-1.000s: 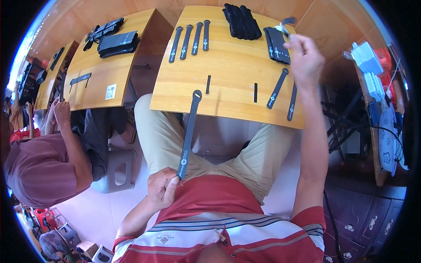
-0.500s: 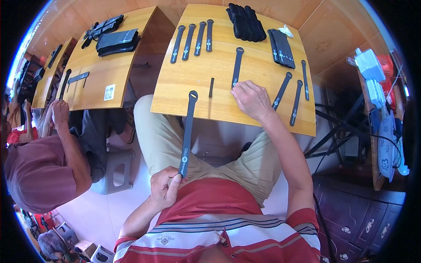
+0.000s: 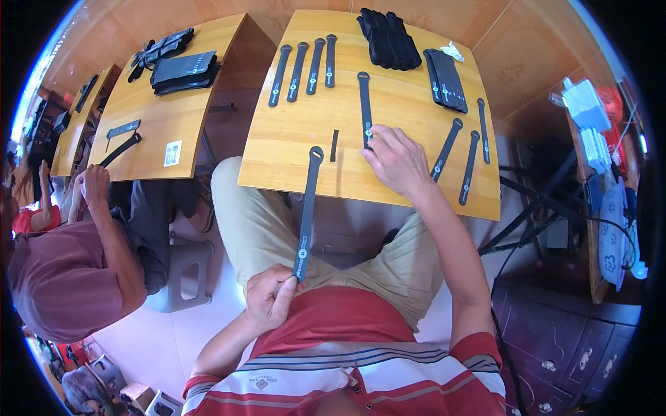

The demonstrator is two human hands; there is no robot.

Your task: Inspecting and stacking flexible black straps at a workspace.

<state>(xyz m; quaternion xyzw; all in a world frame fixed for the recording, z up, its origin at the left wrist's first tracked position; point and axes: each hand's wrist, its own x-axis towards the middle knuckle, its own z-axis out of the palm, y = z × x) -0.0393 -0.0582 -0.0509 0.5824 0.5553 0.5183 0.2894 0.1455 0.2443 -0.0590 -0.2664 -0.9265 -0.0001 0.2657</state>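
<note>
My left hand (image 3: pixel 269 299) pinches the near end of a long black strap (image 3: pixel 307 208) over my lap; its far end rests on the front edge of the wooden table (image 3: pixel 291 166). My right hand (image 3: pixel 395 161) lies on the table, fingers on the near end of a second black strap (image 3: pixel 364 109) that runs away from me. A short black piece (image 3: pixel 334 145) lies between the two straps.
Three black straps (image 3: pixel 303 69) lie at the far left of the table, black stacks (image 3: pixel 388 38) at the back, three more straps (image 3: pixel 466 152) at the right. A person (image 3: pixel 66 277) sits at my left by another table (image 3: pixel 149 125). Cables hang at the right.
My right hand came down from the far right of the table to its middle, bringing a strap that now lies lengthwise under its fingers. The left hand has kept its strap still.
</note>
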